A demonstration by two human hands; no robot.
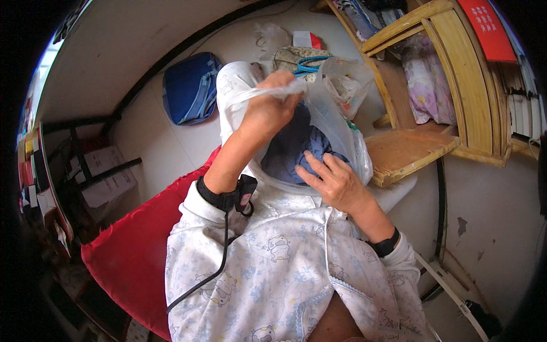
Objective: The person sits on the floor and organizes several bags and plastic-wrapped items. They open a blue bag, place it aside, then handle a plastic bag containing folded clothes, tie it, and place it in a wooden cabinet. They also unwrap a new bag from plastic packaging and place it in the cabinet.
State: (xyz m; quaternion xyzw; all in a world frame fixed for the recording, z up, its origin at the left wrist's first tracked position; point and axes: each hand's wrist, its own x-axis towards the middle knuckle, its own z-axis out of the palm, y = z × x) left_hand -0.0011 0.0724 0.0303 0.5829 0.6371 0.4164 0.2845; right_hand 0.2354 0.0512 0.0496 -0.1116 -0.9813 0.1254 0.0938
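Observation:
On my lap lies a translucent white plastic bag, its mouth spread wide. Dark blue cloth is bunched inside it. My left hand is raised at the far side of the opening, closed on the bag's rim, with a twisted strip of the plastic across the back of the hand. My right hand rests at the near right side of the opening, fingers apart, the fingertips touching the blue cloth. Whether it pinches the cloth cannot be told. Both wrists wear black bands.
A blue bag with straps lies on the floor ahead left. Another plastic bag and a patterned cloth bag with blue handles sit ahead. At right stands a wooden cabinet with an open door. Red fabric covers the seat at left.

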